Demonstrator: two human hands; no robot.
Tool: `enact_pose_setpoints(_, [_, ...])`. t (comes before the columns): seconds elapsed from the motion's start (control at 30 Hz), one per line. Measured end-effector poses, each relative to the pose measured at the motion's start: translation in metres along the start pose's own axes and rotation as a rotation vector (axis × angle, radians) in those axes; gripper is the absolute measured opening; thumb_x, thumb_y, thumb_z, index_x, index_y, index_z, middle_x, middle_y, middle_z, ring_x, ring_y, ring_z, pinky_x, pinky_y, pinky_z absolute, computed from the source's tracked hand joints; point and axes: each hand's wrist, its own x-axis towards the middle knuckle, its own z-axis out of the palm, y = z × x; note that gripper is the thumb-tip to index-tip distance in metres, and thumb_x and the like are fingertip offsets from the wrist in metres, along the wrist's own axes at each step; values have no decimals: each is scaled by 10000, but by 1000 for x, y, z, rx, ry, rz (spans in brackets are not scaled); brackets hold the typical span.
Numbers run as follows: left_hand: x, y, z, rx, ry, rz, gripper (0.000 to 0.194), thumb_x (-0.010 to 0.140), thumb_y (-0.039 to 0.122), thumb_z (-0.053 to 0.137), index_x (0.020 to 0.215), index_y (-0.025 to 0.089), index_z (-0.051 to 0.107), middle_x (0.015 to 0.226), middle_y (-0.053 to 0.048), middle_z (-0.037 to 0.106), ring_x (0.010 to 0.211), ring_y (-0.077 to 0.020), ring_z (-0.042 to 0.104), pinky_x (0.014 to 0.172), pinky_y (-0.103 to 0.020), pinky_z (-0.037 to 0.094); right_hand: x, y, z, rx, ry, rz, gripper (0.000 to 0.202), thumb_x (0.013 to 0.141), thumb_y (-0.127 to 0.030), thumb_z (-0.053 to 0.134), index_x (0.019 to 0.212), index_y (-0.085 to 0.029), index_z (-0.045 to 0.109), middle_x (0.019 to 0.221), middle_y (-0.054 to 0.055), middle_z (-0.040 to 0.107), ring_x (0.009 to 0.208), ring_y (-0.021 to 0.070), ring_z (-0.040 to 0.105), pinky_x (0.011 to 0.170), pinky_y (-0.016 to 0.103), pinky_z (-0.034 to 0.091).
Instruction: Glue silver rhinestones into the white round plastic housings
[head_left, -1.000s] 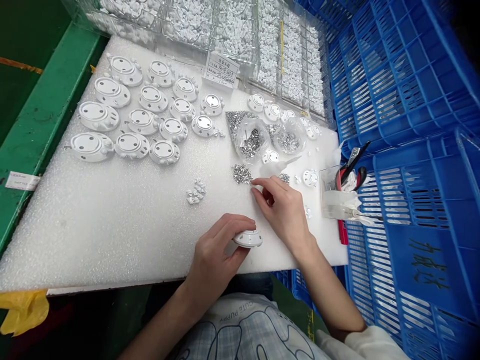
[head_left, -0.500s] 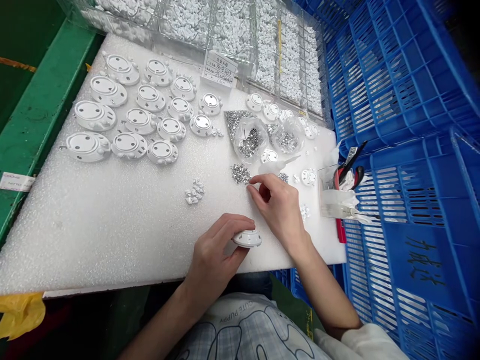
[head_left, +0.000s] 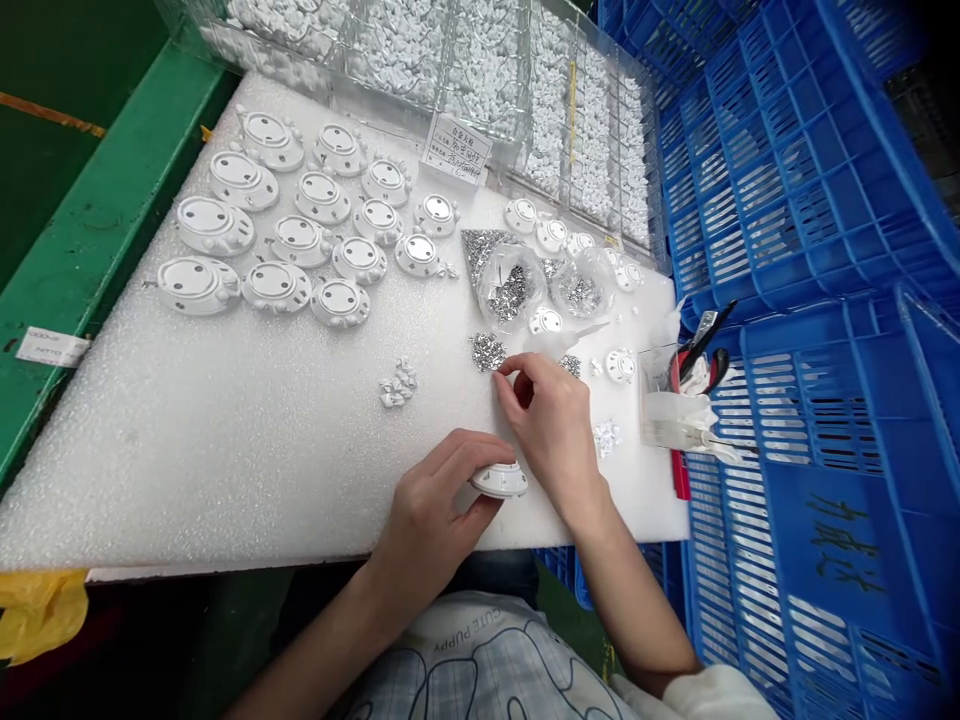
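Near the front edge of the white foam board (head_left: 300, 430), my left hand (head_left: 442, 490) grips a white oval part (head_left: 500, 480) by its rim, tilted on edge. My right hand (head_left: 544, 410) is pinched, thumb and forefinger together, at the lower right of a pile of small silver pieces (head_left: 488, 352). Whatever lies between those fingertips is too small to make out. A little heap of white pieces (head_left: 398, 384) lies to the left. Several finished-looking white oval parts (head_left: 199, 285) stand in rows at the back left.
Clear bins of white pieces (head_left: 480, 70) and a paper label (head_left: 457, 148) line the back. Two bags of silver bits (head_left: 512, 287) lie mid-board. Right of them stand a cup with pliers (head_left: 667, 420) and blue crates (head_left: 795, 400).
The view has shifted slightly, so the board's contents appear a little further right. My right thumb and forefinger have closed together beside the silver pile. My left hand keeps its hold on the oval part.
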Motion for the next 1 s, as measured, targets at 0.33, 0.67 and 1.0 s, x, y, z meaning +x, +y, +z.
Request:
enact_pose_setpoints(0.33, [0,1,-1,9,0,-1,214,936,16,669,1045,198,697,1005,-53,788,940,-176,767,872,-246,620,-32,8,-30,-41,-115,-85,118,960,-144,627,881,-217,676,742,-30,560,591,115,524,572,253,411])
enact_pose_setpoints(0.67, [3,5,-2,80,-21,-40,169,950,52,671,1002,207,712,982,-38,803,893,-166,771,833,-237,625,-28,21,-34,300,-172,61,104,987,-173,639,905,-210,692,852,-13,603,602,98,636,577,242,523])
enact_pose_setpoints(1.0, [4,6,-3,129,-38,-62,183,965,76,658,1046,225,729,1003,-21,820,901,-176,788,849,-263,644,-25,18,-36,272,-268,11,139,917,-95,635,855,-211,679,832,-16,590,641,95,584,605,234,495])
